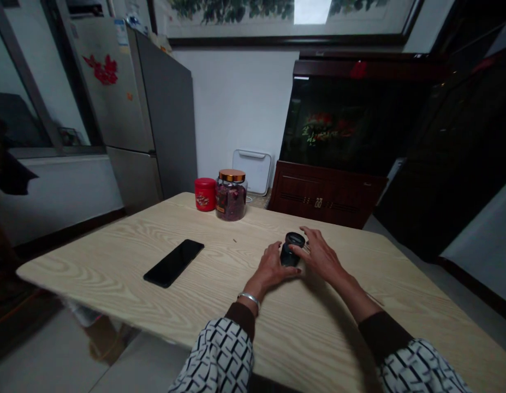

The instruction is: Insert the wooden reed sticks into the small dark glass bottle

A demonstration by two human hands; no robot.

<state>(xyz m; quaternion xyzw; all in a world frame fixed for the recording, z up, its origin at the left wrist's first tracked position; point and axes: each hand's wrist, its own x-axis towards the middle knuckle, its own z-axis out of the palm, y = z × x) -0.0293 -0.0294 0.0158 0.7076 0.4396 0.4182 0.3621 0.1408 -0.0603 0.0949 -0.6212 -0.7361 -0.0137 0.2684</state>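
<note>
A small dark cylindrical object (295, 238) with a wider round top, like a lens or a little jar, stands between my hands, low over the table. My left hand (273, 265) curves round its lower part, thumb in front and fingers at the left side. From the right, my right hand (320, 254) grips near the upper rim, with the thumb across the front and the other fingers behind it. Parts of the object are covered by my fingers, and its exact kind is unclear. To the left of my hands, a black phone (174, 263) lies flat on the wooden table (232, 273).
At the far edge of the table stand a red canister (205, 194) and a clear jar (231, 199) with a copper-coloured lid and dark red contents. A grey fridge (130, 109) is at the back left. Behind the table stands a dark wooden cabinet (326, 191) with a glass tank.
</note>
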